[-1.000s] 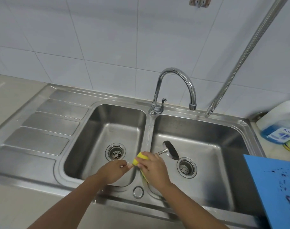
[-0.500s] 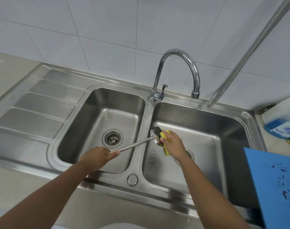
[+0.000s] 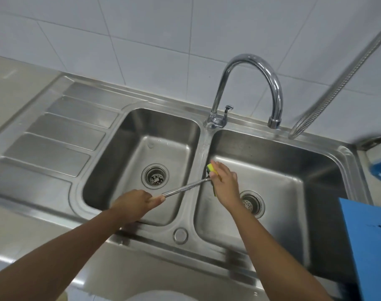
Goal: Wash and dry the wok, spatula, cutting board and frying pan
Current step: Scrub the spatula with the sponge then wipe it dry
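Steel spatula (image 3: 185, 187) gripped in left hand (image 3: 135, 203), right hand (image 3: 225, 185) clutching yellow sponge (image 3: 212, 168).

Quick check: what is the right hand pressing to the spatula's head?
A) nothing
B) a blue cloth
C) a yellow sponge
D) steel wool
C: the right hand grips a yellow sponge wrapped on the head end of the spatula.

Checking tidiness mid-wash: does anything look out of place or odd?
Only the flat blue cutting board: it covers part of the right rim of the stainless steel double sink and carries dark specks. Nothing looks spilled or damaged.
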Motion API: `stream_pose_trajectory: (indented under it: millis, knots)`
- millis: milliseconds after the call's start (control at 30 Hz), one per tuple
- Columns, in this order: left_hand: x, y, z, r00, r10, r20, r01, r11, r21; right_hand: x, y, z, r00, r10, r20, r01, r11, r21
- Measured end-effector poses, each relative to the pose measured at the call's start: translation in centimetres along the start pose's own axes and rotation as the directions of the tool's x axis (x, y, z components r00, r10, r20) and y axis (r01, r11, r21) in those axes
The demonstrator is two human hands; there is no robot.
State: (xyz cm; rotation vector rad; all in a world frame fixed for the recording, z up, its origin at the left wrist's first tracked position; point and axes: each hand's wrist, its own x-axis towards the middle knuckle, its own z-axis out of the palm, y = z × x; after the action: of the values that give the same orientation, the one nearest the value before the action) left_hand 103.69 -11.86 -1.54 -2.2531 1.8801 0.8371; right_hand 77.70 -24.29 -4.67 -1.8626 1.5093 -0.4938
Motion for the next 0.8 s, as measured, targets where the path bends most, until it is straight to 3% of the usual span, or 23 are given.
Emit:
stream_pose_trajectory:
  millis: [67, 100, 200, 233, 300, 400, 433, 633, 733, 800]
  knots:
    - [0.0, -0.1, -0.2, 1.0, -0.003, 0.0, 0.003, 0.999, 0.033, 1.2, -1.2, 0.1, 0.997, -0.061, 0.039, 0.063, 0.997, -0.033]
    - [0.0, -0.1, -0.3, 1.0, -0.007, -0.004, 0.007, 0.998, 0.055, 2.1, -1.0, 0.1, 0.999, -0.02, 0.035, 0.021, 1.0, -0.018]
    - [0.2, -0.6, 0.2, 1.0, 0.011, -0.02, -0.008, 0.993, 0.119, 2.9, 0.3, -0.7, 0.953, 0.302, 0.006, -0.299, 0.941, 0.158]
    - [0.2, -0.7, 0.5, 0.999, 0.024, -0.023, -0.021, 0.991, 0.135, 2.4, 0.5, -0.7, 0.942, 0.334, -0.011, -0.329, 0.932, 0.152]
    - [0.2, -0.9, 1.0, 0.999, 0.031, -0.029, -0.027, 0.992, 0.125, 0.7, 0.1, -0.2, 0.973, 0.224, -0.049, -0.222, 0.974, 0.051]
    - [0.1, -0.8, 0.8, 0.999, 0.013, -0.042, -0.009, 0.995, 0.102, -0.7, -1.2, 0.1, 0.997, -0.074, -0.039, 0.071, 0.995, -0.07]
    - [0.1, -0.8, 0.7, 0.999, 0.025, -0.04, -0.02, 0.992, 0.123, -0.1, -0.9, 0.1, 0.996, -0.089, -0.023, 0.087, 0.994, -0.067]
    - [0.2, -1.0, 0.5, 0.998, 0.061, -0.022, -0.057, 0.99, 0.129, 2.4, 2.4, -0.1, 0.959, 0.281, 0.035, -0.281, 0.927, 0.248]
    - [-0.1, -0.9, 0.4, 1.0, 0.021, -0.017, -0.019, 0.995, 0.1, 0.1, 0.9, 0.6, 0.945, 0.323, -0.055, -0.311, 0.937, 0.162]
    - [-0.2, -0.9, 0.3, 0.999, 0.028, -0.02, -0.027, 0.996, 0.081, -2.3, -0.5, 1.0, 0.955, 0.26, -0.14, -0.266, 0.964, -0.023]
